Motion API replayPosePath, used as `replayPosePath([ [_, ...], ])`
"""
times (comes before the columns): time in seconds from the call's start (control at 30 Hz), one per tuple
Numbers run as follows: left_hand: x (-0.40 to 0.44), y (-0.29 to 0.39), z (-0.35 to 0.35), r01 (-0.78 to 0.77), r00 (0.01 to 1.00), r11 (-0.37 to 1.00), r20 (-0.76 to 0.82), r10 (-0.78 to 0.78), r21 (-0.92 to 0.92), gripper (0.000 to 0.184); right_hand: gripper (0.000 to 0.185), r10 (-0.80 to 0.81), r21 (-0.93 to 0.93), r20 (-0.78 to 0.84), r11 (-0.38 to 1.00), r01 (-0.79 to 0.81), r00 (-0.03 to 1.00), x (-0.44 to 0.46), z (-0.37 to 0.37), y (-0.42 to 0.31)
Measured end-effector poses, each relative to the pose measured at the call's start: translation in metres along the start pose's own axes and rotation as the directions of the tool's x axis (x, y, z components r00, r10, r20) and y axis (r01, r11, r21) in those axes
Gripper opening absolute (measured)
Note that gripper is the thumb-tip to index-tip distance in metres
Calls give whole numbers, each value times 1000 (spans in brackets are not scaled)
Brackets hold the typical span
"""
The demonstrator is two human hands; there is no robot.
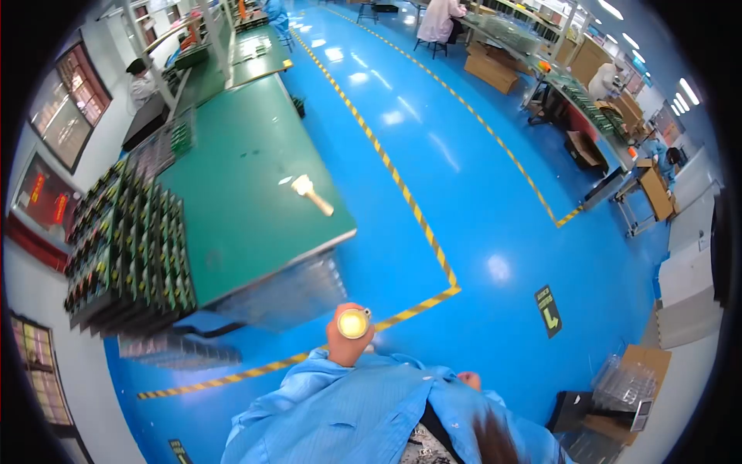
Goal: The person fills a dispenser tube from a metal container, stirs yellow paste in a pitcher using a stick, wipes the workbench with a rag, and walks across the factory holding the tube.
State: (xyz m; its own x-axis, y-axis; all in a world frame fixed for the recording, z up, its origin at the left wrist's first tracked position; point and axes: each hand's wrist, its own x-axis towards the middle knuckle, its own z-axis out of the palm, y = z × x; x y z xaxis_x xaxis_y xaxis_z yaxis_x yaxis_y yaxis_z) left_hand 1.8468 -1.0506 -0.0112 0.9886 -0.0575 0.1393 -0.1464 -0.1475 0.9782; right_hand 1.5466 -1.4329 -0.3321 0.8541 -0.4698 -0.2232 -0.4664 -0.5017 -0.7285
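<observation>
My left hand (348, 351) is wrapped round a small round container (354, 324) in front of my chest, above the blue floor. From above it shows a pale yellow round top or inside and a small ring-like bit on its right rim; which kind of container it is, I cannot tell. Low at my right side, only a small part of my right hand (469, 380) shows past the blue sleeve. Its fingers are mostly hidden. A brush-like thing (313, 195) with a whitish head and a tan handle lies on the green-topped table (247, 139), away from both hands.
Racks of upright circuit boards (131, 247) stand at the table's left end. Clear plastic trays (294, 294) sit below its near edge. Yellow-black tape (402, 178) marks the blue floor. Cartons and plastic trays (624, 383) lie at the lower right. Several people work at far benches.
</observation>
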Motion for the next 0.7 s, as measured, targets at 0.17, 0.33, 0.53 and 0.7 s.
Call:
replayPosePath([
  [0.17,199,-2,108,-20,993,992,112,34,-125,44,22,374,-30,317,922,-385,871,115,-26,-57],
  [0.33,383,-23,225,-49,990,986,124,69,-156,49,28,499,-91,388,858,-506,775,325,-61,-59],
  [0.53,587,-22,315,31,999,921,26,-23,-389,56,36,87,-45,343,996,-77,935,674,-121,-83],
  [0.7,771,-77,328,-24,998,950,-59,6,-313,71,34,68,175,191,979,-102,979,1033,-119,-351],
])
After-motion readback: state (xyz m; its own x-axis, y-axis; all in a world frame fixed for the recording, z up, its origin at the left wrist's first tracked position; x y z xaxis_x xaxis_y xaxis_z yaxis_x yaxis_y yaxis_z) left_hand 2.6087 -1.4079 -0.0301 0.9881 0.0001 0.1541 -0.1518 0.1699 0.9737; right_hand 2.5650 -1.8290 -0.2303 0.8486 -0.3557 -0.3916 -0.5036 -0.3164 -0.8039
